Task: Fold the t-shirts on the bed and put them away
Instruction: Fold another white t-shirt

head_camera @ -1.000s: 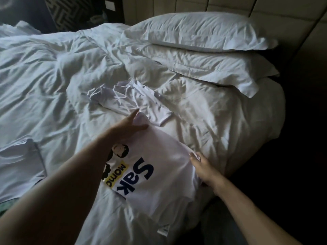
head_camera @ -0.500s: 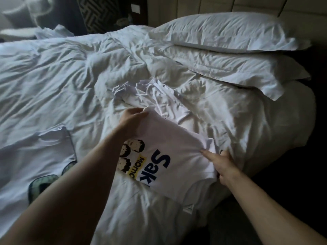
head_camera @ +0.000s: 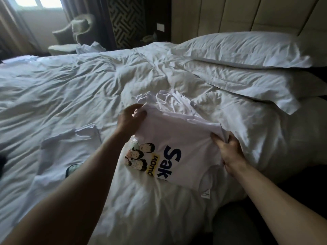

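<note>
A white t-shirt [head_camera: 178, 138] with cartoon faces and dark blue "Sak" lettering lies folded near the bed's right edge. My left hand [head_camera: 130, 119] grips its far left corner, fingers curled round the cloth. Its right edge is pinched by my right hand [head_camera: 228, 149]. Just beyond it lies a crumpled white t-shirt [head_camera: 169, 101]. A third white t-shirt [head_camera: 69, 152] with a greenish print is spread flat to the left, partly hidden by my left forearm.
The bed [head_camera: 70, 96] carries a rumpled white duvet. Two stacked pillows [head_camera: 247, 68] lie at the right by a padded headboard. More white cloth [head_camera: 88, 48] lies at the far side. An armchair [head_camera: 70, 38] stands by the window. A dark floor gap runs on the right.
My left hand went from lying flat on the printed shirt's corner to gripping it. My right hand took a firmer pinch on the right edge. The camera view swung left and up.
</note>
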